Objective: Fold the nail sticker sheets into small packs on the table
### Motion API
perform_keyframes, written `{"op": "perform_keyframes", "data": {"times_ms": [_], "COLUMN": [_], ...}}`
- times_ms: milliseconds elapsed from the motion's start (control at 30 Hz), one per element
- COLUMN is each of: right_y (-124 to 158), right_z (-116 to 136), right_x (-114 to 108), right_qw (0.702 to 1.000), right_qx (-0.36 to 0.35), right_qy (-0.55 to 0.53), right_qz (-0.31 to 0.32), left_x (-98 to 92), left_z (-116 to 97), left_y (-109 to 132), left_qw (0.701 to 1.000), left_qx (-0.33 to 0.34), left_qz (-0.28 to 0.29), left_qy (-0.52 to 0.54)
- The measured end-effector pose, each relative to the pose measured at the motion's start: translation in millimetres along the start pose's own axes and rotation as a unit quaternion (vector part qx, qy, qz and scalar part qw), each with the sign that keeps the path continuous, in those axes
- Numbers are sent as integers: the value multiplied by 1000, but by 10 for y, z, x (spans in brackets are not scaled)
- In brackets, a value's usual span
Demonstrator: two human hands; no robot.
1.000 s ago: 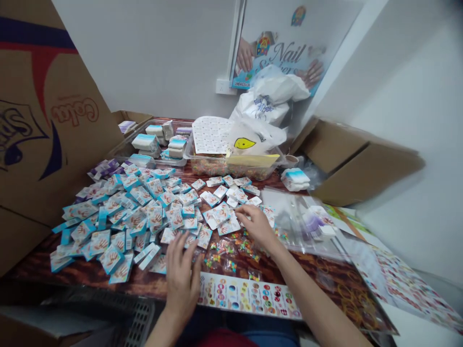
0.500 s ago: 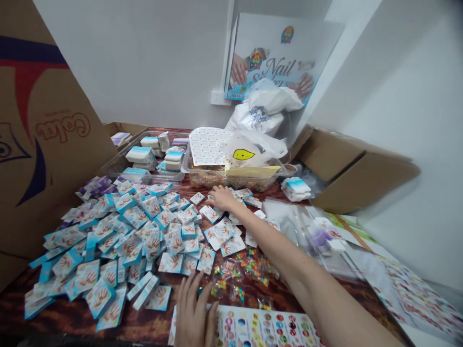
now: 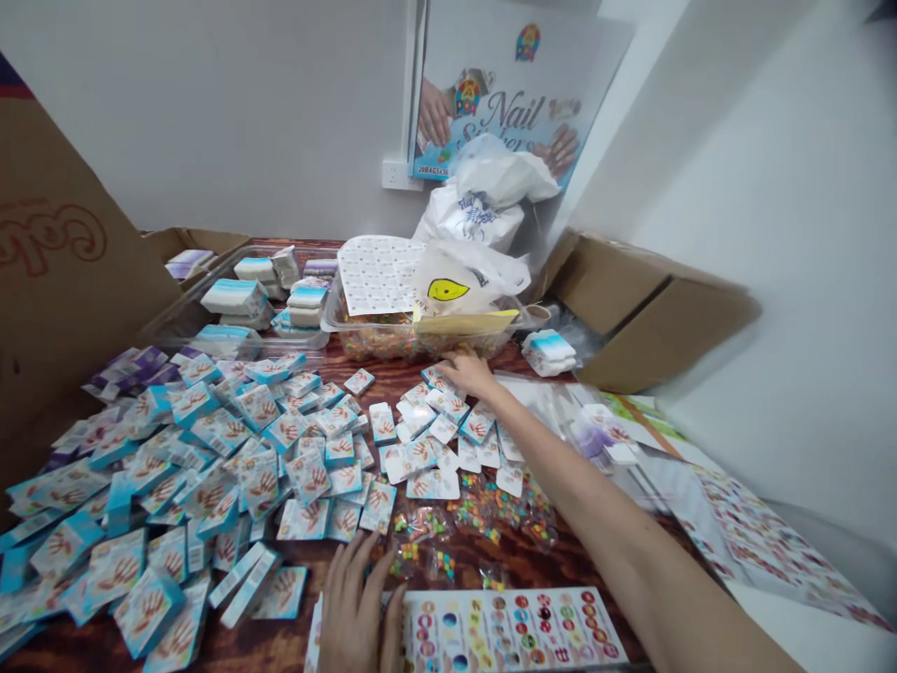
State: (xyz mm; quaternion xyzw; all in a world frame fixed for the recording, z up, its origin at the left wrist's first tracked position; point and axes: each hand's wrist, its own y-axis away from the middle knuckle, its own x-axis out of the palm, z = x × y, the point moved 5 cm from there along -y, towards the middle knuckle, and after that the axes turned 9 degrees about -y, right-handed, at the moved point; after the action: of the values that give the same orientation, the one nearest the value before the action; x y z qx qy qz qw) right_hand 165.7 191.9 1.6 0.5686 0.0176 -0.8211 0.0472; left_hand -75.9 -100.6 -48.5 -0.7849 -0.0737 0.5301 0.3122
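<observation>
Pale walls (image 3: pixel 280 121) rise behind a dark red-brown, wood-grained table (image 3: pixel 252 645), with a cardboard box (image 3: pixel 63 224) at the left and a "Nail" carton (image 3: pixel 519 56) standing at the back. At the near edge lies a sticker sheet (image 3: pixel 505 631), a long white strip printed with small coloured pictures; its long axis runs left to right, roughly along that edge, and its plain right end reaches below the right forearm. The left hand (image 3: pixel 361 608) lies over the sheet's left part, fingers extended away from the body and slightly apart, the thumb out to the right. Well beyond the sheet, the right hand (image 3: pixel 468 372) is at the far side of a loose cluster of white-and-blue cards (image 3: pixel 420 455), which spreads toward the body and points various ways. Its fingers bend down beside a small packet (image 3: pixel 435 378); whether they pinch it I cannot tell. Just in front of the hand stands a clear tub (image 3: pixel 385 344). Small sachets (image 3: pixel 483 509) lie between cards and sheet, and a large heap of little boxes (image 3: pixel 259 481) fills the left side.
</observation>
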Motion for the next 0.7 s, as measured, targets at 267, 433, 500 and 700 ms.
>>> {"op": "perform_keyframes", "data": {"times_ms": [267,433,500,700], "right_y": [323,577,650,1270], "right_z": [40,40,38,240], "right_x": [226,150,85,-202], "right_qw": [995,991,991,990], "right_qx": [-55,-92,-95,-106], "right_qy": [-35,-47,-54,-95], "right_qz": [70,86,82,-15], "left_x": [-64,-102,-117,-216], "left_z": [-30,-89,-108,-144], "left_y": [-28,-54,-72,-90], "left_qw": [999,999,998,997], "left_qx": [-4,-20,-24,-38], "left_qz": [35,47,49,51], "left_qy": [-11,15,25,52]}}
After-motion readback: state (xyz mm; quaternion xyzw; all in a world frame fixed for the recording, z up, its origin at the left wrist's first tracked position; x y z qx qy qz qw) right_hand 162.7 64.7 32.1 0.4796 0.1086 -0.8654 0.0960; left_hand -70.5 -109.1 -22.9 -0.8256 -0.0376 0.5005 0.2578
